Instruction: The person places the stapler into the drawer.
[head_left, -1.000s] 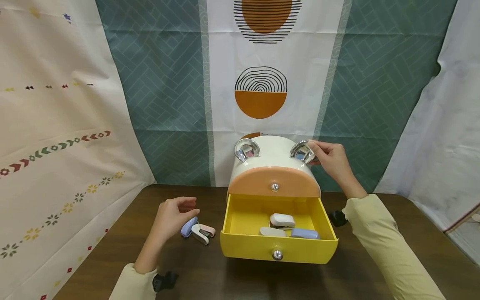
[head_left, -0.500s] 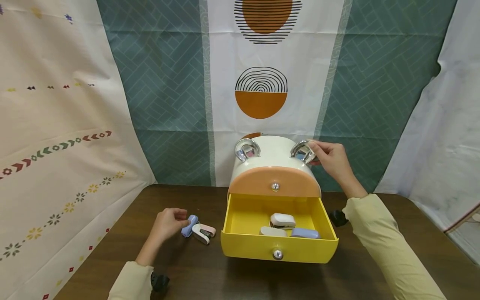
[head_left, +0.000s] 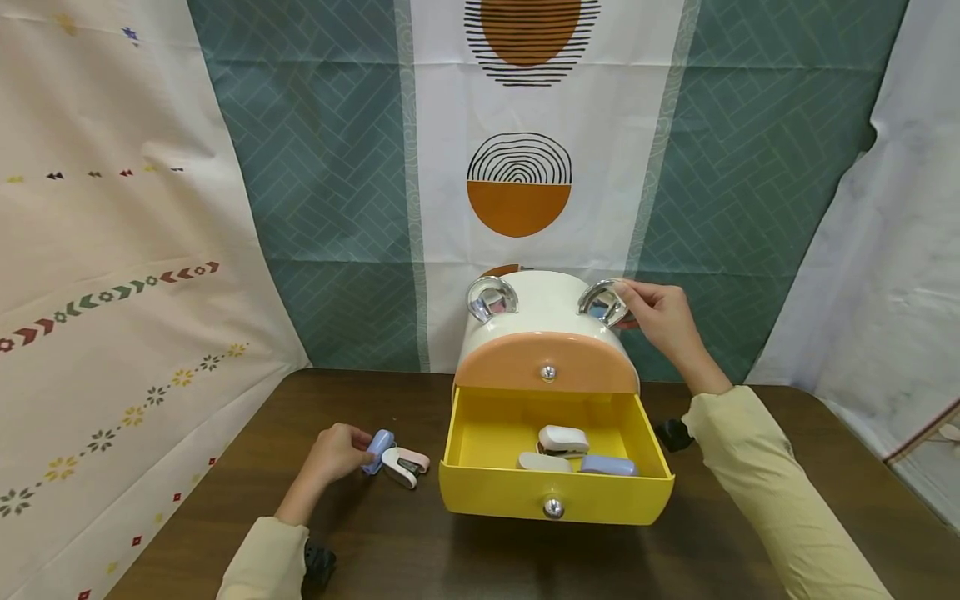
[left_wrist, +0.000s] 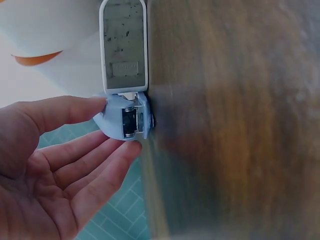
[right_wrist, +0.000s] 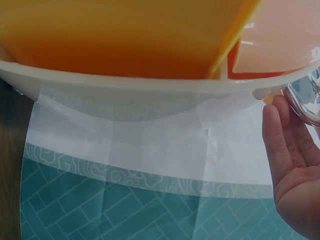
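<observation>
My left hand [head_left: 333, 454] is low over the table at left, thumb and fingertips on either side of a small blue stapler [head_left: 379, 450]. In the left wrist view the blue stapler [left_wrist: 120, 116] sits between thumb and fingers, its metal end showing. Right beside it lies a splayed white and pink stapler [head_left: 405, 465]. My right hand [head_left: 660, 317] pinches the right silver ear [head_left: 602, 302] on top of a white mini drawer cabinet [head_left: 543, 304]. Its yellow drawer [head_left: 555, 500] is pulled out and holds a white stapler [head_left: 562, 439], a pale stapler [head_left: 544, 462] and a blue stapler [head_left: 609, 465].
Above the yellow drawer, the orange upper drawer [head_left: 547, 360] is closed. A second silver ear [head_left: 492, 298] stands at the cabinet's top left. Brown wooden table [head_left: 390, 550] lies beneath everything, with a patterned cloth [head_left: 517, 225] hanging behind it.
My left hand has come down from above the blue stapler and closed its thumb and fingers on it. The right hand keeps its hold on the silver ear.
</observation>
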